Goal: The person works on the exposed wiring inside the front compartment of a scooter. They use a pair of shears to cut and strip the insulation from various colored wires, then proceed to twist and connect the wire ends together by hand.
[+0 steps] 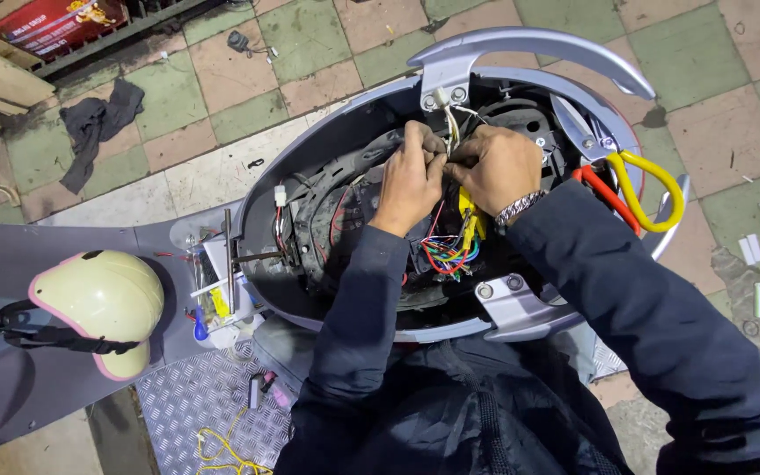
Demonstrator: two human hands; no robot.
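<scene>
Your fingertips are bunched right together up at the back of the open compartment: left hand (412,173) has its fingers curled and pinched shut on the thin pale wire bundle (451,129), and right hand (496,164) is closed down on the same wires from the other side, knuckles nearly touching the left. What's exactly between the pads is hidden, so I can't tell if there's a connector in there. My take: keep both pinches close to the joint and work with small finger moves rather than tugging from the wrists, since those wires look thin and short. The bundle runs roughly up and down in your view, long axis heading from your fingers toward the silver mounting bracket with two bolts (447,95) at the rear of the grey scooter body shell (327,132). Below your hands a tangle of red, blue and green loose wires (449,255) hangs beside a yellow plastic connector block (468,215). Further out, a yellow-and-red coated cable lock (653,189) sits to the right, and a cream helmet with pink trim (98,303) rests on the footboard to the left.
</scene>
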